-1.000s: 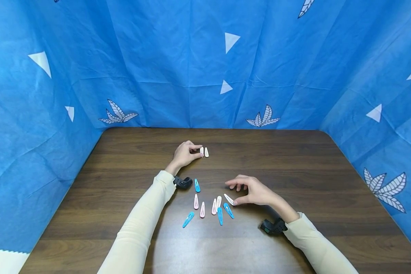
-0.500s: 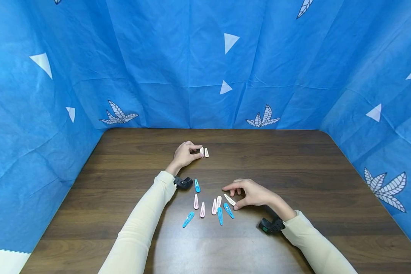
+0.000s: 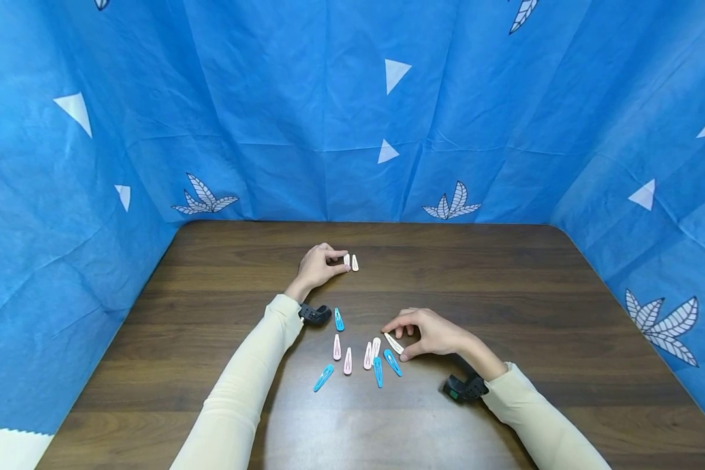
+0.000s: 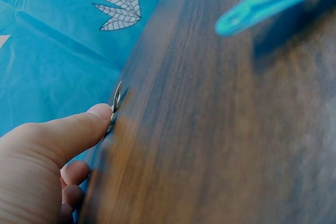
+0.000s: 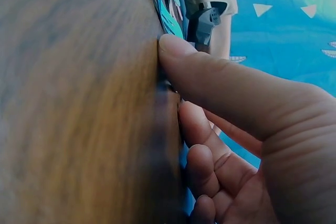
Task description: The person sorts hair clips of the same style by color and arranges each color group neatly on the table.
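At the far middle of the table, my left hand (image 3: 317,264) holds a white hair clip (image 3: 346,261) by its ends, between thumb and index finger. A second white clip (image 3: 355,263) lies just to the right. In the left wrist view the thumb (image 4: 79,132) touches a clip seen edge-on. Nearer, my right hand (image 3: 435,331) has its index fingertip and thumb at the two ends of a slanted white clip (image 3: 394,343) on the table. The thumb (image 5: 210,77) hides that clip in the right wrist view.
Around the right hand lie blue clips (image 3: 392,362), pink clips (image 3: 348,361) and another white clip (image 3: 376,349), some overlapping. One blue clip (image 3: 339,319) lies beside the left wrist camera (image 3: 314,314). A blue patterned cloth (image 3: 352,176) encloses the wooden table (image 3: 476,261).
My right index finger has come down and in towards the thumb, to the far end of the slanted white clip. The left hand has stayed at its clip.
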A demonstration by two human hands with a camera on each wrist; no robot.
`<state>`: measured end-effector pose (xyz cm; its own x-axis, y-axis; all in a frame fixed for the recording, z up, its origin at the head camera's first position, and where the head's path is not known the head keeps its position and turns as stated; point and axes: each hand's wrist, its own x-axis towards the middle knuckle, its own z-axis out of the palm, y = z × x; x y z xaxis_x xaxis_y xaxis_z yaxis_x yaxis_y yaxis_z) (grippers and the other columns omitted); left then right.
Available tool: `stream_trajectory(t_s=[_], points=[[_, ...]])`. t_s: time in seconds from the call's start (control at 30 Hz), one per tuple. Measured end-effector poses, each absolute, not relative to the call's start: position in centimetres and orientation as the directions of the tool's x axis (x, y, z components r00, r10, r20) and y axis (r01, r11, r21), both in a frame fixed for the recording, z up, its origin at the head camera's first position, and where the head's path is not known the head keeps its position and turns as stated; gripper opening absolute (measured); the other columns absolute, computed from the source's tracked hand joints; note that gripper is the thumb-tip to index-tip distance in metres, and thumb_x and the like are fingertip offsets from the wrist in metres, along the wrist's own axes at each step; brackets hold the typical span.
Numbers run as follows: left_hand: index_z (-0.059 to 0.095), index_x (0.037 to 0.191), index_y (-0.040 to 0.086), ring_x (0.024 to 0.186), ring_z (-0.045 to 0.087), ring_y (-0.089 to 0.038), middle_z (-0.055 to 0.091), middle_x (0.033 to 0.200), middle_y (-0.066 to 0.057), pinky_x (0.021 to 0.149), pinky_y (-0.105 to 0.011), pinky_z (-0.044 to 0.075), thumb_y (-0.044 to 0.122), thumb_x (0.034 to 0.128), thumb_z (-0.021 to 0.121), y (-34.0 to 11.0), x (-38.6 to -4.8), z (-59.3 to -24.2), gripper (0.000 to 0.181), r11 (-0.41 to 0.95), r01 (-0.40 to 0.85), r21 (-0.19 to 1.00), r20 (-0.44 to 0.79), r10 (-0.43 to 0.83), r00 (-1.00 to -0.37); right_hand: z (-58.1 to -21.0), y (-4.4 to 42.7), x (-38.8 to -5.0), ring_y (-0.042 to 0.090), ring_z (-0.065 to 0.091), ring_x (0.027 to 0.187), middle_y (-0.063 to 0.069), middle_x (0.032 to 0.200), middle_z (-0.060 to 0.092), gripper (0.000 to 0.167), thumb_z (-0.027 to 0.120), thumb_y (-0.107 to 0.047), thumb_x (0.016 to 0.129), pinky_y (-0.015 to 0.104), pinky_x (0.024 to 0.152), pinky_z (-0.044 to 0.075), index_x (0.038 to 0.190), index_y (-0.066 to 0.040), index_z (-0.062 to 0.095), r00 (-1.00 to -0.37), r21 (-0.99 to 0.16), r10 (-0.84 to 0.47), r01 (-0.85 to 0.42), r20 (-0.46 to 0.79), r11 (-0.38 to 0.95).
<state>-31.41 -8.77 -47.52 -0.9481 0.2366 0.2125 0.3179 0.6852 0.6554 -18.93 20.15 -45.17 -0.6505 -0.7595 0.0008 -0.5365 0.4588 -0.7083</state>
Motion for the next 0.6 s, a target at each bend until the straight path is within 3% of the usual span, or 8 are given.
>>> stream_trajectory(t_s=[0.6], points=[[0.073,0.118,0.02,0.084,0.054,-0.018,0.062,0.092,-0.002,0.071,-0.029,0.039,0.031,0.0789,0.081,-8.78,-31.47,-47.57,0.042,0.69,0.34,0.639,0.23,0.25,-0.94,-45.4,20.16,-18.87,0.005,0.047,0.074,-0.007,0.088,0.06,0.043,0.083,-0.029,0.078,0.022,0.068,0.044,0.116,-0.015,0.07,-0.643,-0.666,-0.763,-0.598,0.066,0.446]])
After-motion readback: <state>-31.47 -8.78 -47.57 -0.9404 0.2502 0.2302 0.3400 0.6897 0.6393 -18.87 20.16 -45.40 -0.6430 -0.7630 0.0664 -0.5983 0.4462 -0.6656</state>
